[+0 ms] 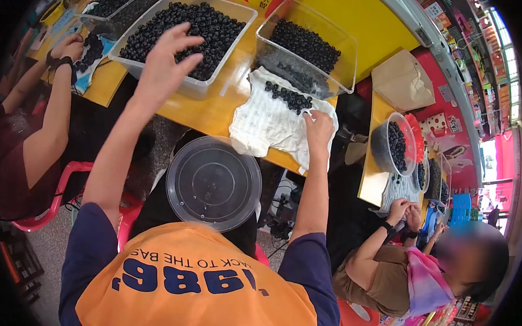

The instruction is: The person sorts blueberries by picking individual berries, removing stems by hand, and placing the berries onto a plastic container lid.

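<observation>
1. Counter (176,110): yellow; carries the tubs and the cloth ahead of me.
2. Co-workers: one person (378,276) sits at my right, both hands by a striped cloth; another person's arms (56,128) reach in at my left.
3. Large tub (197,90): clear plastic, heaped with dark round fruit.
4. Second tub (355,62): clear, right of the large tub, partly filled with the same fruit.
5. Round vessel (213,181): clear plastic, located over my lap, near the counter's edge.
6. White cloth (262,125): spread before the second tub, overhanging the counter's edge.
7. Left hand (169,57): above the large tub; grip apart, fingers spread.
8. Right hand (319,130): at the white cloth; I cannot tell whether the grip is together or apart.
9. Loose fruit (290,98): clustered on the white cloth, beside the right fingertips.
</observation>
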### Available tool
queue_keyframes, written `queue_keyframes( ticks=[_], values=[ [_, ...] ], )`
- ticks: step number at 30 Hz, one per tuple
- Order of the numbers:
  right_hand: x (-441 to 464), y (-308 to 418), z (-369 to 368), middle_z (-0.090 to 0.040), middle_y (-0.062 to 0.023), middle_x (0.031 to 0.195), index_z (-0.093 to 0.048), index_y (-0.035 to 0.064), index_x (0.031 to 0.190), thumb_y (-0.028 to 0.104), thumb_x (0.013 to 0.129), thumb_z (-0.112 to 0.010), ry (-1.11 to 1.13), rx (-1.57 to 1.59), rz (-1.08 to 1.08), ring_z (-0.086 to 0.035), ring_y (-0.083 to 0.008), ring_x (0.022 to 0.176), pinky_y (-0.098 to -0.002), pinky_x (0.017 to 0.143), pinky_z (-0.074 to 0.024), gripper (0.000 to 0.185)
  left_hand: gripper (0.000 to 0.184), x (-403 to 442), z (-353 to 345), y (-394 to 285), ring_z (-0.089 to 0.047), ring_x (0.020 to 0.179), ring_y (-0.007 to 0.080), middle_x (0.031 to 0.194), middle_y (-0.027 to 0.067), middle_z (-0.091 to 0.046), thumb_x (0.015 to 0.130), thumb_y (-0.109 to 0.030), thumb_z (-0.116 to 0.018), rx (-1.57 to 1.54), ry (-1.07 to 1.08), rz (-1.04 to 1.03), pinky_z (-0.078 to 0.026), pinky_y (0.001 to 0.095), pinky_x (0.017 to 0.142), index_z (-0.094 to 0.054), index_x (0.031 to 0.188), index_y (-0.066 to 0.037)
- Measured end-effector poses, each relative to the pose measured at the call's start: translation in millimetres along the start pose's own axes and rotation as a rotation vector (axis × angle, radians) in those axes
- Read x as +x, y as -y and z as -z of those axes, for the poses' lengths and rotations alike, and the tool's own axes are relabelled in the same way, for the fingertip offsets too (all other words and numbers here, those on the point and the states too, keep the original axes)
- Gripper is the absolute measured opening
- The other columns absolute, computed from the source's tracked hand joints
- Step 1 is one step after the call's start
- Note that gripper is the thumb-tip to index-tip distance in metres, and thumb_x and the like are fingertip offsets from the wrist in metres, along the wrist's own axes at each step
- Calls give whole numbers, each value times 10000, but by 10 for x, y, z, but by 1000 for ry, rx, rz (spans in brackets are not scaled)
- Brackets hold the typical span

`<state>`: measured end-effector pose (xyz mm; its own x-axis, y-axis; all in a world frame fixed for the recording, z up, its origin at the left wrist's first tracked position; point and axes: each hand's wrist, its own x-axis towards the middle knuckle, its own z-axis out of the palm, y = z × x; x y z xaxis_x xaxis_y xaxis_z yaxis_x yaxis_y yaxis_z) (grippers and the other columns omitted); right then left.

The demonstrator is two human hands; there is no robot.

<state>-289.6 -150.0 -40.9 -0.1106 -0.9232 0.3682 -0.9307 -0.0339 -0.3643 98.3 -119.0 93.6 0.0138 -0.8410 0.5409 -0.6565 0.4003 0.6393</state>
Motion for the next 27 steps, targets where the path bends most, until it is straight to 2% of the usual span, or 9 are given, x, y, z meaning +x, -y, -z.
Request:
queue_keyframes(
  ticks=[5,6,8,10,14,18,20,24,27],
  values=[
    [-52,-17,-32,-655,-134,932,-698,42,897,168,762,-706,61,-42,69,-587,-319,887,-411,768,-453,184,202,-555,-321,-336,-540,1115,212,1172,106,-585,788,-31,-664,-363,181,67,-408,311,964,-677,989,-35],
    [-130,34,15,-658,-109,917,-696,37,906,138,771,-695,18,179,44,-586,-272,855,-365,748,-450,168,180,-673,-400,-367,-565,1068,189,1118,90,-614,794,-25,-662,-412,204,65,-432,292,930,-677,974,-21],
    [-307,211,168,-661,-83,902,-694,32,915,108,780,-685,-18,402,23,-586,-224,823,-319,728,-448,155,144,-887,-579,-448,-611,944,138,1036,74,-649,816,-39,-662,-676,390,414,-482,246,822,-672,951,8],
    [-558,483,385,-635,-35,946,-683,6,945,28,797,-645,157,959,-240,-534,-117,784,-233,704,-411,155,124,-1016,-746,-561,-609,850,67,946,51,-665,842,-51,-641,-1002,494,683,-495,199,740,-677,943,11],
    [-1021,821,497,-576,-59,1050,-659,-25,994,-78,788,-596,193,1297,-79,-519,-114,912,-229,808,-397,222,210,-1128,-974,-732,-633,866,98,991,62,-661,854,-87,-656,-1396,494,942,-512,216,727,-614,1049,-20],
    [-1278,1060,556,-589,-86,1033,-664,3,1012,-73,756,-652,215,1180,-52,-551,-172,994,-265,879,-415,268,196,-1277,-1091,-733,-634,809,118,940,45,-655,858,-99,-661,-1467,452,1022,-515,241,738,-598,1032,-33],
    [-1248,1036,597,-614,-102,1056,-663,9,1041,-11,736,-700,233,1030,153,-564,-186,976,-288,874,-427,308,190,-1380,-1095,-638,-633,790,119,917,41,-652,858,-92,-659,-1493,467,1078,-521,239,724,-606,1029,-28],
    [-828,506,508,-672,-72,1032,-658,17,1084,106,850,-624,107,685,-125,-605,-134,870,-251,778,-448,252,185,-1556,-975,-457,-639,760,124,887,45,-653,857,-61,-651,-1557,481,1190,-539,233,684,-627,1034,-11],
    [-474,-18,311,-656,-158,889,-694,11,920,102,825,-636,-83,375,-134,-623,-292,849,-344,741,-479,144,204,-1642,-883,-415,-659,816,153,907,76,-660,858,-30,-637,-1555,449,1223,-559,243,720,-623,1058,7]
  ],
)
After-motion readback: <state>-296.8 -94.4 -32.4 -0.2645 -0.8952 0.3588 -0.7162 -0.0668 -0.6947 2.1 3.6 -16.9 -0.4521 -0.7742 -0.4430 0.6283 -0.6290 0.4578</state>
